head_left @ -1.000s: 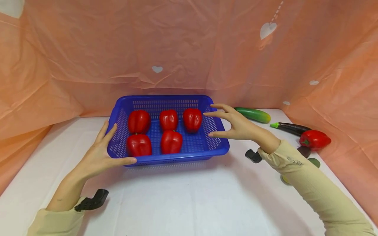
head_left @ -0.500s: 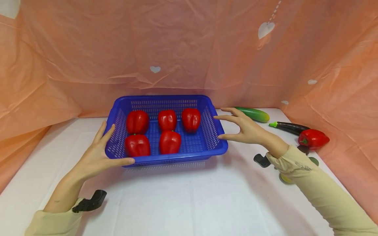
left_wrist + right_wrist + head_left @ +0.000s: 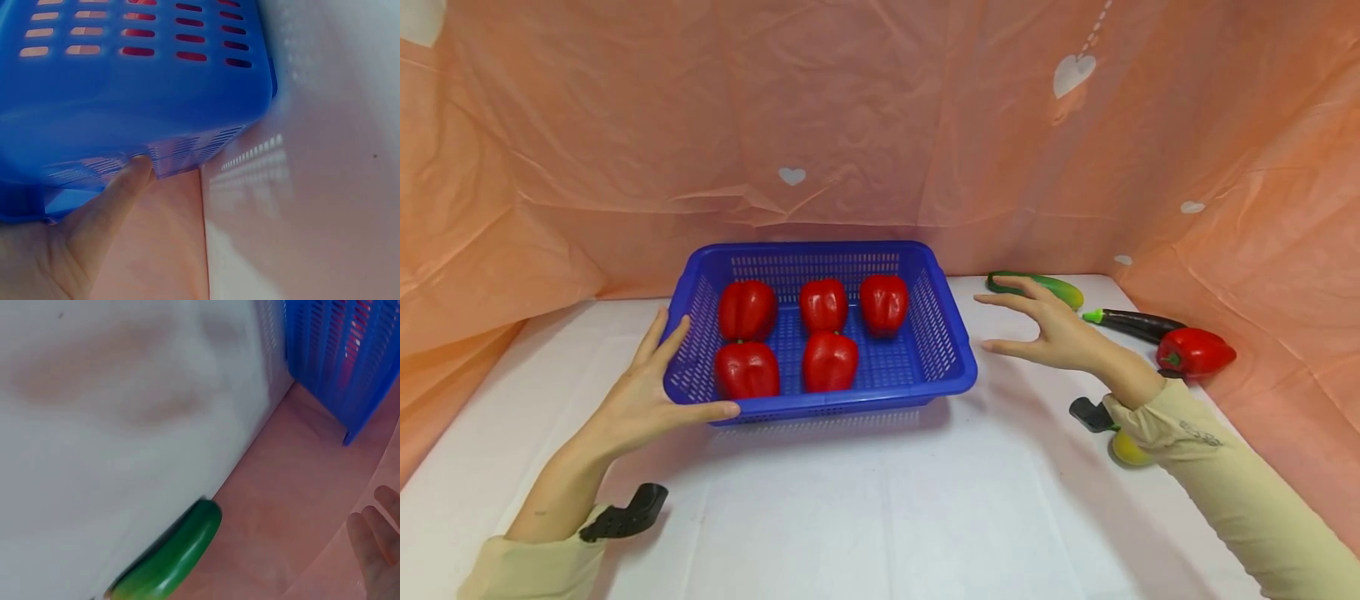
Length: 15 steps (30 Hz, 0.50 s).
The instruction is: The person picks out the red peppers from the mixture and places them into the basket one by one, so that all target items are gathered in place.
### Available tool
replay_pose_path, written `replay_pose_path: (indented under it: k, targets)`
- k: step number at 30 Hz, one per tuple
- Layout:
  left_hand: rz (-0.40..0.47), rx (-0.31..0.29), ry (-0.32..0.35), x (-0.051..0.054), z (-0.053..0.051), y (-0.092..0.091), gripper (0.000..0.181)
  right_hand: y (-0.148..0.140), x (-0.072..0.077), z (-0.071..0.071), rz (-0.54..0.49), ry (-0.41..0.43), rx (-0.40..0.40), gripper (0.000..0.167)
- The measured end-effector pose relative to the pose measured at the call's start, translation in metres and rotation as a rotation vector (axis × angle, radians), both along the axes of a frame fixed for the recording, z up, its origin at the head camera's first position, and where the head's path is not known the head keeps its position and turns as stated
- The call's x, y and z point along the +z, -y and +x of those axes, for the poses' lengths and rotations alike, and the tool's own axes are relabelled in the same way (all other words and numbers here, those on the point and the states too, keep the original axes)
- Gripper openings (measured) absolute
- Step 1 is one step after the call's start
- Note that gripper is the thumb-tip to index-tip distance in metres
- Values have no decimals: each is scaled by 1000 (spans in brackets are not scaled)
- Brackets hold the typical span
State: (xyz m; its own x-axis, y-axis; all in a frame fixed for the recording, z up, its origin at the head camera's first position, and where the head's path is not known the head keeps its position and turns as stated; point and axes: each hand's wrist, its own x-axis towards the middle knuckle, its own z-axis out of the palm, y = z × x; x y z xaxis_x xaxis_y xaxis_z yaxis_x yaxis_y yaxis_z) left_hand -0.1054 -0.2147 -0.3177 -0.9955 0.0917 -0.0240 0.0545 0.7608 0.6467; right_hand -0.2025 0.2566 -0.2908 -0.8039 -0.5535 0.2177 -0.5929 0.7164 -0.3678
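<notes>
A blue plastic basket (image 3: 880,395) with slotted walls holds several red bell peppers (image 3: 747,370). My left hand (image 3: 636,400) rests against its left end, fingers spread and straight. The thumb lies along the front rim, and in the left wrist view a digit touches the basket's outer wall (image 3: 144,106). To the right of the basket, apart from it, my right hand (image 3: 1067,335) hovers with fingers spread and nothing in it. Partly behind those fingers lies a green cucumber (image 3: 1060,289), seen whole-ended in the right wrist view too.
An eggplant (image 3: 1138,323) and another red bell pepper (image 3: 1195,352) lie at the table's right edge. A yellow rounded item (image 3: 1126,450) shows partly behind the right sleeve. Orange sheeting (image 3: 865,108) hangs behind and beside the white tablecloth (image 3: 820,517).
My right hand has drawn away from the basket's right end, moving rightward toward the cucumber. My left hand stays at the basket's left end, and the peppers keep their places.
</notes>
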Motion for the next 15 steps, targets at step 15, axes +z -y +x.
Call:
replay_pose_path:
  k: [15]
  targets:
    - [2, -6, -3, 0, -1, 0, 124, -38, 6, -1, 72, 77, -106, 63]
